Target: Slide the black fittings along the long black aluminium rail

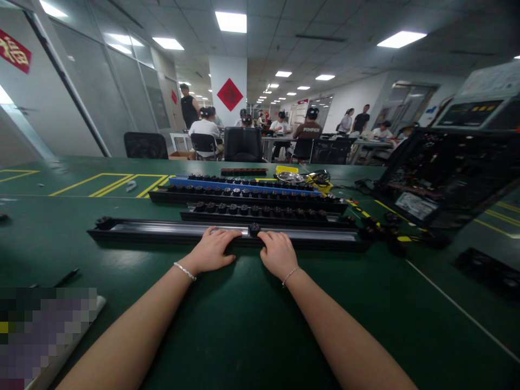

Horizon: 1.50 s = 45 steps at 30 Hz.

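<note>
A long black rail with a shiny metal channel lies across the green table in front of me. Partway along it sits a small black round-topped module. My left hand rests its outstretched fingers on the rail left of the module, thumb apart on the near side. Just to the module's right, my right hand has its fingertips on the rail, the index at or close to the module's edge. Its fingers look extended rather than wrapped around anything. Another black piece stands at the rail's left end.
Behind are more rails carrying rows of black modules, and a blue rail. A metal dish and cables lie beyond. An open black equipment case stands at right. People sit at far tables.
</note>
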Each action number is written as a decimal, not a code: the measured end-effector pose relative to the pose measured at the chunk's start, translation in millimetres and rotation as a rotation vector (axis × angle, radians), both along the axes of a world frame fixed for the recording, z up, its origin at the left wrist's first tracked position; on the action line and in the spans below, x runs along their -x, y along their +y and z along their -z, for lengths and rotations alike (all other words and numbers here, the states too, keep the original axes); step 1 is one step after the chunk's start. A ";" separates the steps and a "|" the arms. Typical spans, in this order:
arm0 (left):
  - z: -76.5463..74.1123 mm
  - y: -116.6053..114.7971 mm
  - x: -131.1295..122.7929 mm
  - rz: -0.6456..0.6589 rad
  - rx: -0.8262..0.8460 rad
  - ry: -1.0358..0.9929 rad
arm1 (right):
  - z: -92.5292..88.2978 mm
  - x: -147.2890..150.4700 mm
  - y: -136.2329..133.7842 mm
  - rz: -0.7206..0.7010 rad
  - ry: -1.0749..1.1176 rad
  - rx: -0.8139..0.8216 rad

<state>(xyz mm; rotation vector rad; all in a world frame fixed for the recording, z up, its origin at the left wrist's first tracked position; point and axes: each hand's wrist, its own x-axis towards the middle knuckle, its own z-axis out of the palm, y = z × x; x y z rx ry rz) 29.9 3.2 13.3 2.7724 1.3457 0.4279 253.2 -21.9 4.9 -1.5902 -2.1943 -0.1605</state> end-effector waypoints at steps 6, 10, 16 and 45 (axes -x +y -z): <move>0.5 0.7 -0.4 -0.004 -0.009 0.003 | 0.0 -2.5 0.0 0.017 -0.004 0.016; 0.0 0.4 -0.5 -0.002 -0.006 0.002 | 0.6 -4.3 -0.5 0.026 0.006 0.003; -0.6 -0.8 -0.3 0.005 -0.036 0.006 | 1.7 -6.4 -0.4 0.023 0.024 -0.017; 2.1 0.5 0.7 0.004 -0.063 0.053 | 1.7 -15.2 0.2 0.071 0.015 -0.021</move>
